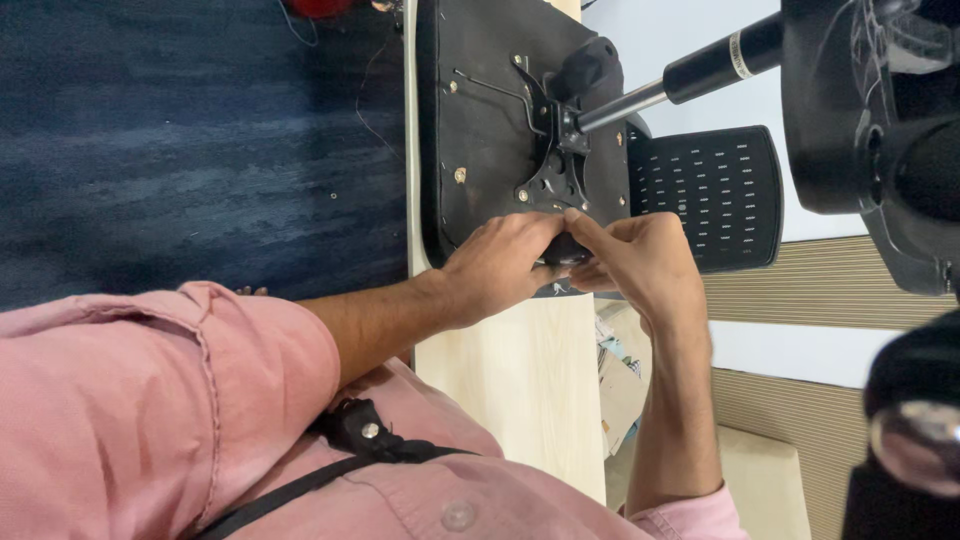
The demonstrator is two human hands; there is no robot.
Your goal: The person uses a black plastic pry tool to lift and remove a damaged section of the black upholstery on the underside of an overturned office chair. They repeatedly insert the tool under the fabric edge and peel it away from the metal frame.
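Note:
An office chair lies on a light wooden table (pixel 520 370), the black underside of its seat (pixel 480 120) facing me. A black metal mechanism plate (pixel 553 170) is bolted to the seat, and a gas lift cylinder (pixel 650 92) runs from it up to the right. My left hand (pixel 500 265) and my right hand (pixel 640 258) meet at the seat's near edge. Both close around a small black part (pixel 566 250) just below the plate. Most of that part is hidden by my fingers.
The chair's black perforated backrest (pixel 715 195) hangs off the table's right side. Its black wheeled base (pixel 880 140) looms close at the upper right, with a caster (pixel 915 430) at the lower right. Dark blue carpet (pixel 180 140) lies to the left. Papers (pixel 620 380) sit below the table edge.

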